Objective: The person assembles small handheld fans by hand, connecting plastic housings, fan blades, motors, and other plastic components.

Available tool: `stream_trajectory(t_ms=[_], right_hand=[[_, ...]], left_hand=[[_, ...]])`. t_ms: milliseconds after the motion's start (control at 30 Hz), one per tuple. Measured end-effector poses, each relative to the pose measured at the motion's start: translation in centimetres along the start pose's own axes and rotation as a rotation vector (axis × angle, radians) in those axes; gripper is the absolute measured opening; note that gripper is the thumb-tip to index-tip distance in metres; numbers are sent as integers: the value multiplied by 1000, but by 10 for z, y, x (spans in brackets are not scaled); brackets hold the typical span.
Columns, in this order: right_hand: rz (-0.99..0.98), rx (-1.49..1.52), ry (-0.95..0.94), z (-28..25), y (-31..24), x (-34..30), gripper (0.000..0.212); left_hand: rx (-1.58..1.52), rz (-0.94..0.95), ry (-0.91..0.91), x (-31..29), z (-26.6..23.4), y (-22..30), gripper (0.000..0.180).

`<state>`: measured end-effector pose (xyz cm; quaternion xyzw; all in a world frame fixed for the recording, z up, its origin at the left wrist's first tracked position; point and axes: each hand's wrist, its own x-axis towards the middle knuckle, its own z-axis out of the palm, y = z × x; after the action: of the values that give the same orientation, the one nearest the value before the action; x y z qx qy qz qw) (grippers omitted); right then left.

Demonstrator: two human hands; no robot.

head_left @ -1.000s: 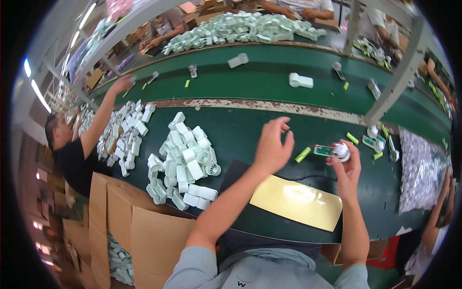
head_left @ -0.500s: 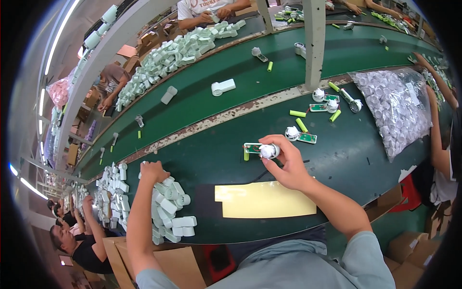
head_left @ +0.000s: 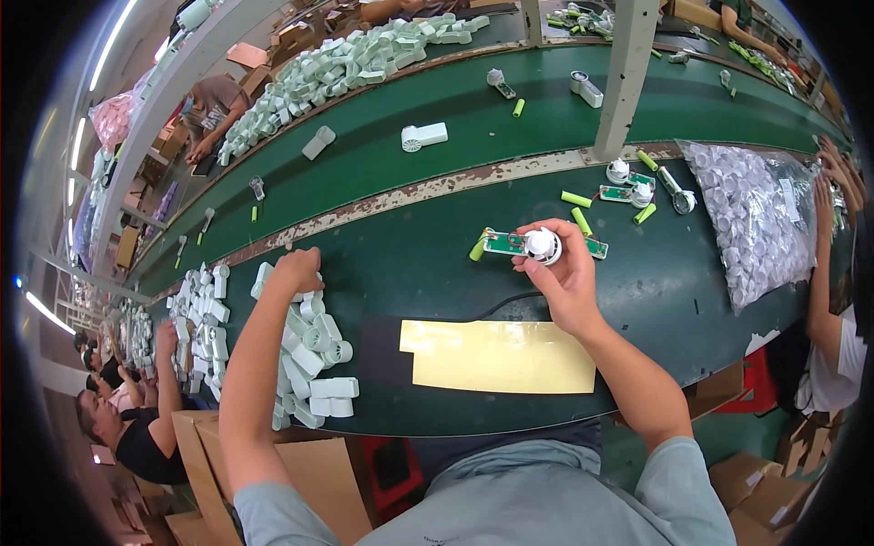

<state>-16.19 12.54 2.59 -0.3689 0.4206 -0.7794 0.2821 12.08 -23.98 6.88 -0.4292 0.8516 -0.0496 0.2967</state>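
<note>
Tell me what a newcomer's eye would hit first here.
The glossy, pale-yellow rectangular sheet on the dark green table, near its front edge. Above it in the picture, the right hand holds a round white plastic part with a green oblong circuit board. Leftward, the left hand is at a heap of pale-green plastic housings.

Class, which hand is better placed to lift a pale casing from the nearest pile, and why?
Probably the left hand: it is at the pile of pale casings. The right hand is farther off and holds a white round part with a circuit board.
</note>
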Motion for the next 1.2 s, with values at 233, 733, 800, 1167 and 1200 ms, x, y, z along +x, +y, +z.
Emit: stream_trajectory(t_ms=[233, 733, 800, 1167, 1200], right_hand=[[-6, 32, -6, 0, -1, -1, 42], [-109, 36, -93, 11, -6, -10, 45], [-111, -17, -84, 10, 3, -8, 45], [-120, -338, -79, 2, 11, -7, 45], [-109, -324, -54, 2, 11, -8, 47]], left_hand=[[-179, 226, 61, 1, -12, -15, 44], [-2376, 672, -192, -84, 9, 248, 48], [-2426, 680, -182, -83, 12, 251, 48], [-2385, 750, -165, -80, 32, 239, 45], [-2389, 723, -152, -79, 31, 239, 45]])
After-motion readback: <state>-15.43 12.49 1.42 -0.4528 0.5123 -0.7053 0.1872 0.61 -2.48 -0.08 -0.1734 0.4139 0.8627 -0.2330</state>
